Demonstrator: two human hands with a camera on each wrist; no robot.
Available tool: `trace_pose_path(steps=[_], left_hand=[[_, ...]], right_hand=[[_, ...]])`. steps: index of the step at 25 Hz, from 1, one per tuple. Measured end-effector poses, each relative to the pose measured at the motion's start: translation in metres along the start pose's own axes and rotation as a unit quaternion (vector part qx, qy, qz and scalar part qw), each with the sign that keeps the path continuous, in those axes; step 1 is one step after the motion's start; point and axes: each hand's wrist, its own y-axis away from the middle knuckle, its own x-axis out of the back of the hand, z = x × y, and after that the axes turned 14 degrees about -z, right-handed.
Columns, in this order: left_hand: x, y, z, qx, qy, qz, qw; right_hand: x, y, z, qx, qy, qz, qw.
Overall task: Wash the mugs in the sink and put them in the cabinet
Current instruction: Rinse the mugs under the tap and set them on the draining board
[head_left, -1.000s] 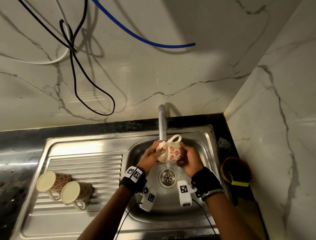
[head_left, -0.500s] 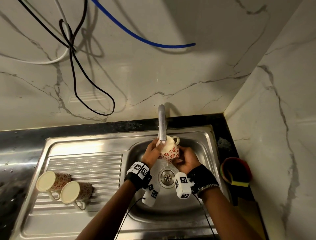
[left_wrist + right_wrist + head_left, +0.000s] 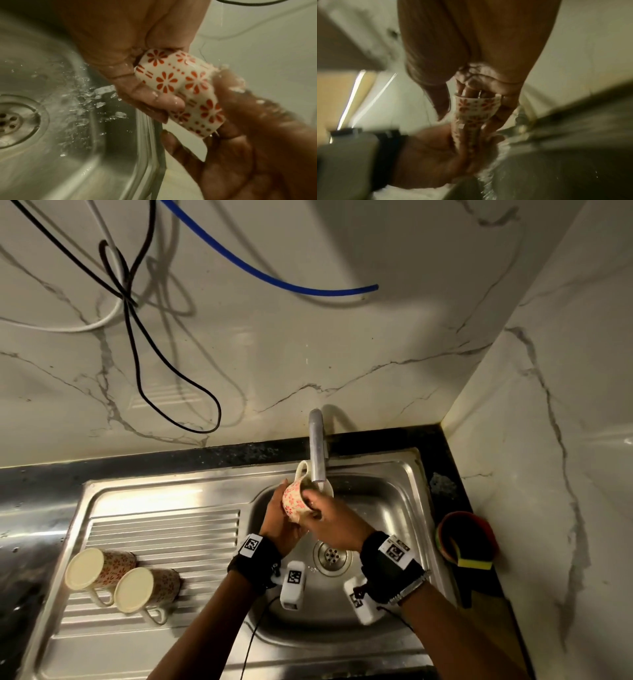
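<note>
Rinsing glossy floral ceramic mug (image 3: 295, 500), wet hands (image 3: 329, 517), steel sink (image 3: 383, 508)

Two flowered mugs (image 3: 123, 577) lie sideways, touching, on the steel sink's drainboard (image 3: 164, 529).

I've got one cream mug (image 3: 295, 498) with red flowers up over the sink basin (image 3: 383, 505), tipped on its side, handle pointing up beside the tap (image 3: 317, 450), water splashing off it. Two more flowered mugs lie on their sides on the drainboard (image 3: 164, 529), touching: the left mug (image 3: 99, 568) and the right mug (image 3: 147, 589), cream insides facing me, handles down.
</note>
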Motion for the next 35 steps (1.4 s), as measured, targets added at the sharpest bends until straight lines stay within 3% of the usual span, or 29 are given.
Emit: trace_pose_path(steps=[2,3,6,8,10,11,14,15,18,21,25,29,35], left_hand=[[0.002,-0.003,0.007,0.011,-0.019,-0.002,1.000],[0.002,-0.003,0.011,0.021,-0.035,-0.004,0.999],[-0.001,-0.005,0.011,0.042,-0.094,-0.005,0.995],[-0.006,-0.009,0.003,0.026,-0.116,-0.005,0.993],[-0.011,-0.012,-0.003,0.018,-0.144,0.005,0.989],[-0.013,-0.013,-0.002,0.025,-0.145,0.004,0.989],[-0.006,-0.020,0.005,0.069,-0.159,0.008,0.985],[-0.004,-0.018,0.005,0.082,-0.165,0.017,0.983],[-0.001,-0.013,-0.001,0.088,-0.167,0.029,0.981],[-0.003,-0.010,-0.007,0.033,-0.123,0.026,0.992],[0.001,-0.012,0.003,0.046,-0.083,-0.006,0.996],[0.013,-0.011,0.005,0.073,-0.022,-0.005,0.997],[-0.008,-0.004,-0.011,0.072,-0.055,-0.010,0.996]], right_hand=[[0.005,0.002,0.003,-0.008,0.235,-0.016,0.972],[0.010,0.004,0.002,-0.009,0.294,-0.013,0.956],[0.022,0.005,0.008,-0.014,0.253,0.046,0.966],[0.021,0.003,0.006,-0.018,0.145,0.099,0.984],[0.010,-0.001,0.007,-0.019,0.018,0.074,0.997],[0.007,-0.001,0.008,-0.018,0.023,0.039,0.999],[0.010,0.004,0.017,-0.050,0.195,-0.069,0.977],[0.013,0.004,0.022,-0.055,0.213,-0.076,0.973],[0.017,0.002,0.023,-0.045,0.127,-0.012,0.991],[0.009,-0.005,0.014,-0.047,-0.028,0.019,0.998],[0.002,-0.001,0.003,-0.033,0.087,-0.014,0.996],[0.009,0.010,0.009,-0.003,0.260,0.019,0.965],[0.009,-0.001,-0.002,-0.016,0.340,0.063,0.938]])
